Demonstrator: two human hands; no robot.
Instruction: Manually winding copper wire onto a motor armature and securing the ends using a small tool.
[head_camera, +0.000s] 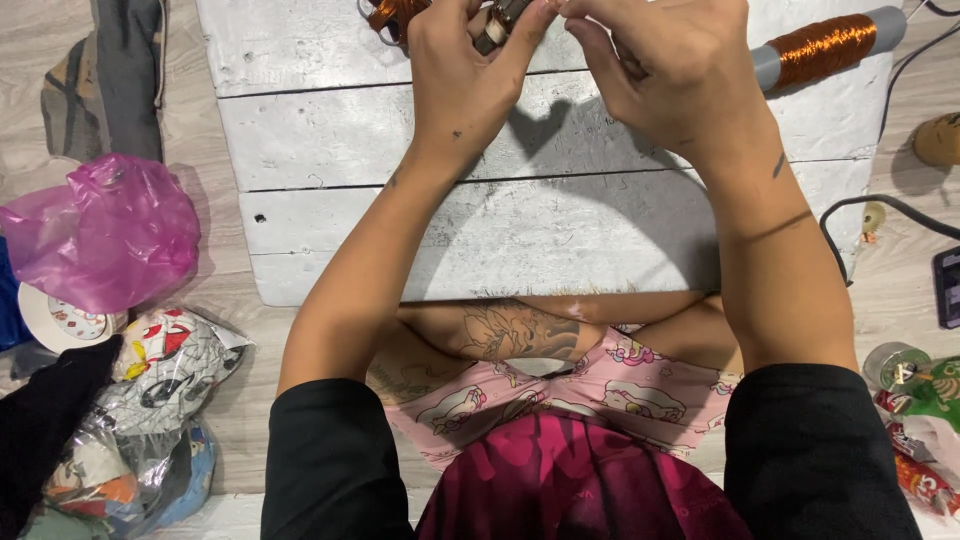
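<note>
My left hand (462, 75) and my right hand (668, 70) meet at the top edge of the view, above a white-painted wooden board (540, 225). The left hand pinches a small metal part with copper wire wound on it (497, 25), mostly hidden by the fingers. My right hand's fingertips are closed beside it, pinching at the same part; what lies between them is too thin to see. A grey spool of copper wire (825, 48) lies on the board to the right of my right hand. More copper wire (388, 15) shows just left of my left hand.
On the wood floor at left lie a pink plastic bag (105, 230) and clear bags with printed cloth (160, 375). At right are a black cable (880, 205), a roll of tape (893, 362) and snack wrappers (925, 440). I sit cross-legged in pink printed shorts (560, 395).
</note>
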